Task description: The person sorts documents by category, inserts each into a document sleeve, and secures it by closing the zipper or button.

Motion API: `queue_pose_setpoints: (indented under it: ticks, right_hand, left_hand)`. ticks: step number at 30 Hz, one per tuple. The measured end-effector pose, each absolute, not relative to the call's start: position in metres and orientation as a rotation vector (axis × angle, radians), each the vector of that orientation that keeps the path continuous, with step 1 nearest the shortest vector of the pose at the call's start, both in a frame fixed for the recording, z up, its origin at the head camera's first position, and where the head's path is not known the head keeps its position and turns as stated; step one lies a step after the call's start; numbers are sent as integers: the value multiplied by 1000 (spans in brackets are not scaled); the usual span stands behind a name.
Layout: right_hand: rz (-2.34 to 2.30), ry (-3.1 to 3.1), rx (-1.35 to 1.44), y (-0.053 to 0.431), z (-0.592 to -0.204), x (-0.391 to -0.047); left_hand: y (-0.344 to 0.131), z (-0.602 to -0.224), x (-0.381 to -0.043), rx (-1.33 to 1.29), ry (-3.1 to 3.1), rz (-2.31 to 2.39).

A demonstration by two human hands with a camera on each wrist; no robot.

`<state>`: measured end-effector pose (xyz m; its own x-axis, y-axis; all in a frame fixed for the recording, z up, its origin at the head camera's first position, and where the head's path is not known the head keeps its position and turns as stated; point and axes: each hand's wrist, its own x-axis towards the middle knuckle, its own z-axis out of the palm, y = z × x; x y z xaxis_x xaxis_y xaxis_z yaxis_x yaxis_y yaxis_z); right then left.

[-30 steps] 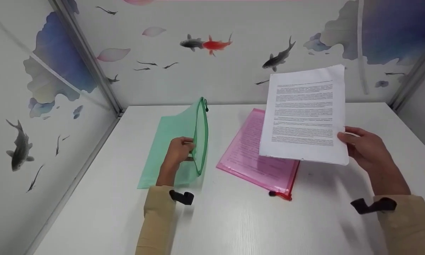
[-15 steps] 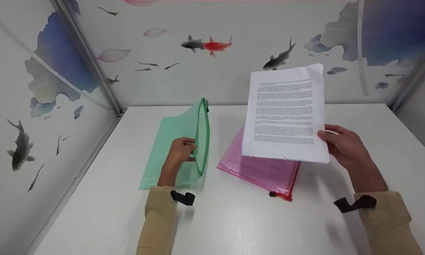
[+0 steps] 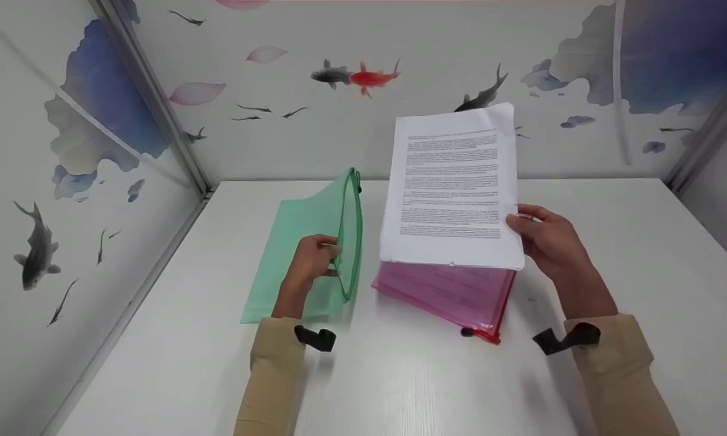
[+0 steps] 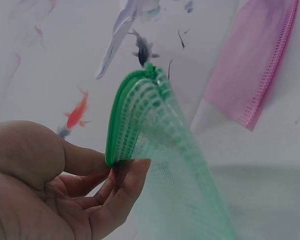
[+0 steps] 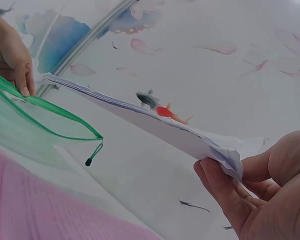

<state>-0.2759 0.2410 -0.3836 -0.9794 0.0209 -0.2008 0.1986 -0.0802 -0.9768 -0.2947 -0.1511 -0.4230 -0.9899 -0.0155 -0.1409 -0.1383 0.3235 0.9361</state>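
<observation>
My left hand [image 3: 310, 261] pinches the upper side of a green mesh zipper pouch [image 3: 287, 242] at its opening edge. The mouth gapes toward the right, and in the left wrist view thumb and fingers grip the green zipper edge [image 4: 115, 117]. My right hand [image 3: 551, 242] holds a stack of printed paper [image 3: 451, 188] by its right edge, thumb on top and fingers beneath. The sheets are raised and tilted, just right of the pouch's mouth. Under them on the table lies a pink zipper pouch [image 3: 442, 293] with printed pages inside, its upper part hidden by the paper.
The white table [image 3: 399, 387] runs back to a wall [image 3: 399, 139] painted with fish and petals. Another painted wall [image 3: 97, 200] borders it on the left. A red zipper pull [image 3: 484, 335] sticks out at the pink pouch's near corner.
My right hand has carried the paper stack leftward, from over the right part of the pink pouch to near the green pouch's mouth. The left hand keeps its hold almost unmoved.
</observation>
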Motion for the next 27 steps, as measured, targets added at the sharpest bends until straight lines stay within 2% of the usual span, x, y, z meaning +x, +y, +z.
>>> queue_pose_setpoints:
  ticks: [15,27]
  right_hand:
    - [-2301,1933,52,191,-388,-287]
    - [-2251,1911,149,181,-393,-293]
  left_hand:
    - [-148,-425,-296,-163,2478,1760]
    - [-149,-421,-299,-204,2500,1700]
